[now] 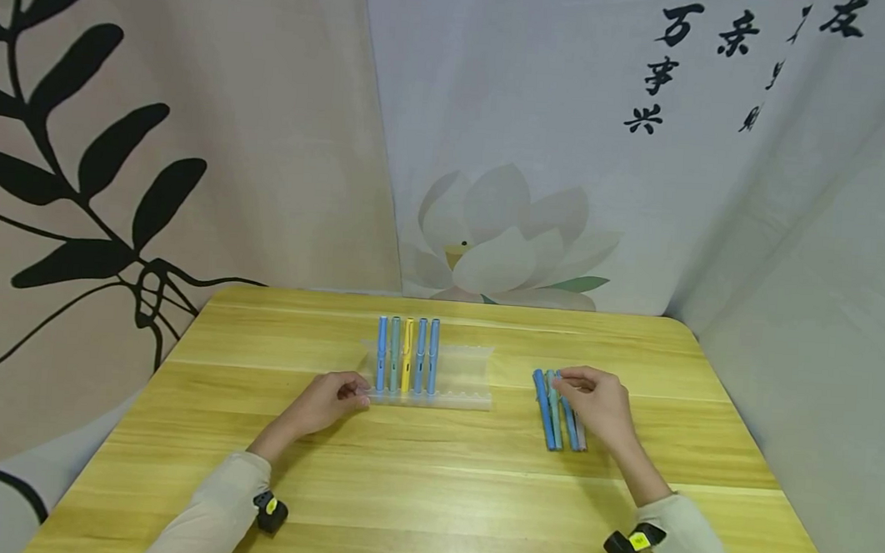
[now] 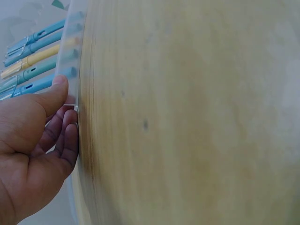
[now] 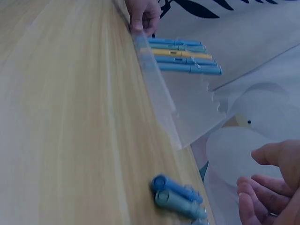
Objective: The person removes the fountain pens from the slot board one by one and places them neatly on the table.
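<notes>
Head view, centre: one clear rack (image 1: 463,374) holds five pens (image 1: 407,354), three blue, one green, one yellow; the left hand (image 1: 331,400) pinches its left end. Right of centre, at least four loose pens (image 1: 544,411) lie on the tabletop (image 1: 431,493) by the right hand (image 1: 597,401), thumb and fingers apart.

Head view: above the near side of the table (image 1: 431,485), facing forward and down to the wall cloth (image 1: 292,135); widest and farthest.
Left wrist view: close beside the left hand (image 2: 35,145), turned sideways, far side leftward.
Right wrist view: beside the right hand (image 3: 276,187), facing across toward the left hand, far side rightward.
Clear rack (image 1: 462,401): shared by all three.
Loose pens (image 3: 178,202): head and right wrist, apparently one group, though blurred in the latter.
</notes>
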Demonstrator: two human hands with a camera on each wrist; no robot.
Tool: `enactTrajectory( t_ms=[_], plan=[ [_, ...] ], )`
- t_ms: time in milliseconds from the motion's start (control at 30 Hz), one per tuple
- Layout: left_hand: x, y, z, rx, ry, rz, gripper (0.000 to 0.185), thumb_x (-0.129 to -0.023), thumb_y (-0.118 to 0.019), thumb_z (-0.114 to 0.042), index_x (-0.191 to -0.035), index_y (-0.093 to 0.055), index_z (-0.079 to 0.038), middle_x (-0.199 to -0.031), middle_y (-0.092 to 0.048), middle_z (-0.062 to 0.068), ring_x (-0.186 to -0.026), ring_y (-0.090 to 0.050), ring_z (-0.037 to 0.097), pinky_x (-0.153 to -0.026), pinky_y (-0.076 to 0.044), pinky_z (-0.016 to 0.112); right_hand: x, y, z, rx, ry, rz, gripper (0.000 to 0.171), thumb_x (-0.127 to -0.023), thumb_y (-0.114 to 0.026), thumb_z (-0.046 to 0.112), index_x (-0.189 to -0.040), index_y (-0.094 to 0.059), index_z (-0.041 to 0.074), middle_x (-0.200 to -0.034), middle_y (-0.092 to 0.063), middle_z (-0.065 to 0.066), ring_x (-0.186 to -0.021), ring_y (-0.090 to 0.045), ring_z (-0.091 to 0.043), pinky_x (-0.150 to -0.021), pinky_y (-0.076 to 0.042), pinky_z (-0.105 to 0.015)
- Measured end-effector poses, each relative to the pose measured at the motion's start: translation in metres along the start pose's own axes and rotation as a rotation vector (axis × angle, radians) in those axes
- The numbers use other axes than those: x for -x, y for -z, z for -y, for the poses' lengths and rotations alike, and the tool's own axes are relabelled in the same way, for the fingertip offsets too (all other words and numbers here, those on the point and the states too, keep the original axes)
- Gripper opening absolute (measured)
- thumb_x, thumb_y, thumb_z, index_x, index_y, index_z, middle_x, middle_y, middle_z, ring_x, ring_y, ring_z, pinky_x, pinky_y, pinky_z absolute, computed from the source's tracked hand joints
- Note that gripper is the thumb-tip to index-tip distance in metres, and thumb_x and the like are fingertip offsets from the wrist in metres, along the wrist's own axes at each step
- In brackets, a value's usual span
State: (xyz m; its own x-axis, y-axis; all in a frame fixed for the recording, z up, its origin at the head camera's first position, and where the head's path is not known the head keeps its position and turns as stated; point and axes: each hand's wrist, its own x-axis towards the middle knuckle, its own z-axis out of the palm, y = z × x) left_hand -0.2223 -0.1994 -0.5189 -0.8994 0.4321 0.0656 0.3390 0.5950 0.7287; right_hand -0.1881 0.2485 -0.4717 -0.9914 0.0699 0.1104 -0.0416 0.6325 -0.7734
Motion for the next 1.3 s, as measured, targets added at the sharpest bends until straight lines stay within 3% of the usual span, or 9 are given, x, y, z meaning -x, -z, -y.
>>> enactTrajectory(
  t_ms=[233,400,767,1167,1300],
  plan=[
    [0.001,0.001,-0.001,0.01,0.006,0.005,0.016,-0.092,-0.065,-0.022,-0.104,-0.066,-0.011,-0.089,-0.063,-0.004,-0.079,-0.057,0.013,-0.069,-0.05,0.026,-0.004,-0.012,0.02,-0.067,0.032,0.015,0.037,-0.087,-0.068,0.042,-0.111,-0.07,0.014,-0.1,-0.071,-0.004,-0.093,-0.065,-0.022,-0.075,-0.054,-0.035],
    [0.001,0.0,0.0,0.009,0.009,0.004,0.017,-0.092,-0.065,-0.022,-0.105,-0.066,-0.011,-0.09,-0.063,-0.004,-0.08,-0.057,0.012,-0.07,-0.05,0.026,-0.007,-0.024,0.032,-0.136,0.094,0.048,0.037,-0.086,-0.068,0.046,-0.11,-0.069,0.019,-0.099,-0.071,0.0,-0.089,-0.066,-0.017,-0.074,-0.054,-0.032],
    [0.001,-0.001,0.003,0.006,-0.007,-0.008,0.015,-0.092,-0.066,-0.022,-0.103,-0.066,-0.012,-0.089,-0.063,-0.004,-0.079,-0.057,0.011,-0.069,-0.05,0.026,-0.015,-0.057,0.053,-0.209,0.221,0.092,0.036,-0.085,-0.07,0.044,-0.111,-0.07,0.019,-0.1,-0.071,0.002,-0.089,-0.066,-0.015,-0.075,-0.054,-0.03],
    [-0.001,-0.001,0.003,0.006,-0.005,-0.005,0.014,-0.092,-0.065,-0.022,-0.103,-0.066,-0.014,-0.09,-0.063,-0.006,-0.08,-0.058,0.01,-0.071,-0.05,0.026,-0.02,-0.096,0.066,-0.257,0.187,0.144,0.022,-0.086,-0.071,0.036,-0.106,-0.07,0.025,-0.096,-0.071,0.009,-0.086,-0.065,-0.01,-0.075,-0.054,-0.028],
    [0.0,0.0,0.001,0.011,0.006,0.004,0.015,-0.092,-0.065,-0.022,-0.104,-0.066,-0.014,-0.09,-0.063,-0.005,-0.08,-0.058,0.012,-0.071,-0.05,0.026,-0.021,-0.106,0.068,-0.293,0.182,0.17,0.023,-0.087,-0.071,0.031,-0.107,-0.071,0.02,-0.098,-0.071,0.005,-0.087,-0.066,-0.013,-0.074,-0.054,-0.03]
  ],
)
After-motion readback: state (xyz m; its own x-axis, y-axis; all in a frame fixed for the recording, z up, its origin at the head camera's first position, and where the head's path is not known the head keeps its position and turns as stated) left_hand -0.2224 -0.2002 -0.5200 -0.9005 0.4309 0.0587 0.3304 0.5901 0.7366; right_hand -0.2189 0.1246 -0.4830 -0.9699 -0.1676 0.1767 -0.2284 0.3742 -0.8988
